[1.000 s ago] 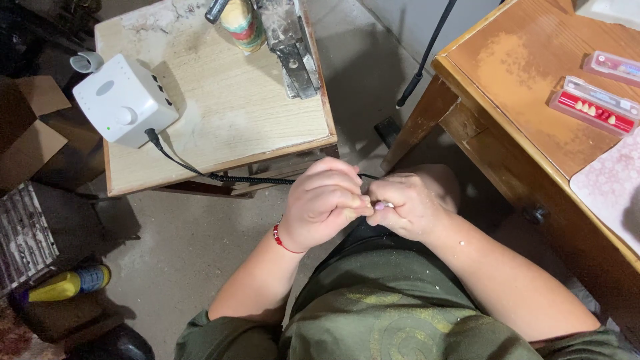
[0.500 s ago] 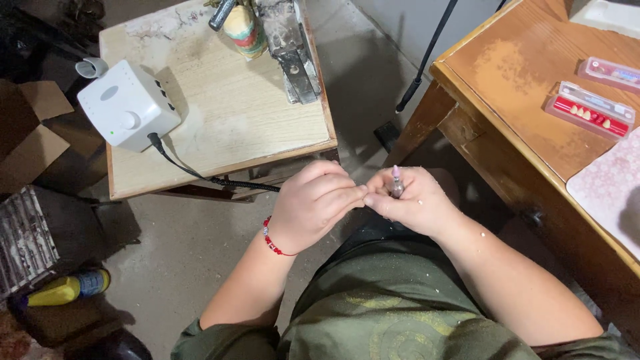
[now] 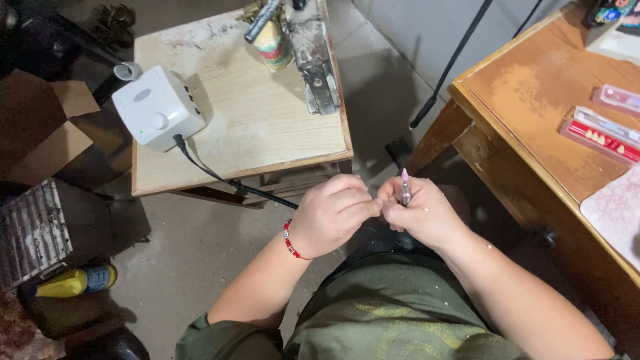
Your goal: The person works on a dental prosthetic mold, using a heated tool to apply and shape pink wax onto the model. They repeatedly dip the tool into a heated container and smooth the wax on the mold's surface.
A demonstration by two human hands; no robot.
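My right hand (image 3: 427, 217) is closed around a slim rotary handpiece (image 3: 405, 190), its pink tip pointing up so I can get at it. My left hand (image 3: 333, 213) curls in beside it, fingertips (image 3: 373, 208) pinched, perhaps on something small I can't make out. Its cable (image 3: 227, 180) runs to the white control box (image 3: 157, 115) on the low table (image 3: 267, 133).

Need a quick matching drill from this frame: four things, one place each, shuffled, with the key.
1. white control box
2. pink-tipped handpiece
3. red tray of teeth
4. yellow bottle

A. on the floor, lower left
B. on the brown desk
C. held upright in the right hand
D. on the pale small table

Pairs: 1-D, 2-C, 3-B, 4-A
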